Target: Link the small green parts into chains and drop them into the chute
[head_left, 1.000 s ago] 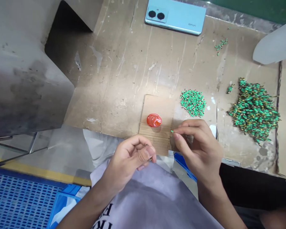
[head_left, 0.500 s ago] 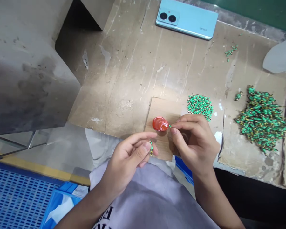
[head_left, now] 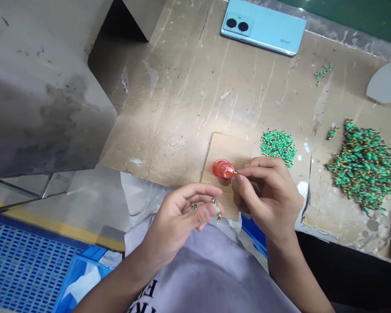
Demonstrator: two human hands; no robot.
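Observation:
My left hand (head_left: 185,213) is closed, with a small green piece with dark and yellow ends (head_left: 217,209) between thumb and fingers; another bit of green shows in the curled fingers. My right hand (head_left: 269,195) pinches a thin green piece (head_left: 236,173), whose tip touches the edge of a small red cup (head_left: 219,167) holding glossy red paste. The cup stands on a cardboard piece (head_left: 230,143). Just beyond my right hand lies a pile of small green pieces (head_left: 278,143); farther right is a larger heap of green pieces with yellow and dark ends (head_left: 365,167).
A light blue phone (head_left: 263,32) lies at the table's far side. A few loose green pieces (head_left: 323,71) and a whitish translucent object (head_left: 387,82) are at the right. A grey metal housing (head_left: 45,100) rises at the left, above blue crates (head_left: 26,265).
The piece in my left fingers has turned and its end stands out lower, and more green shows in the palm. My right hand still keeps its piece at the cup; the view has shifted slightly.

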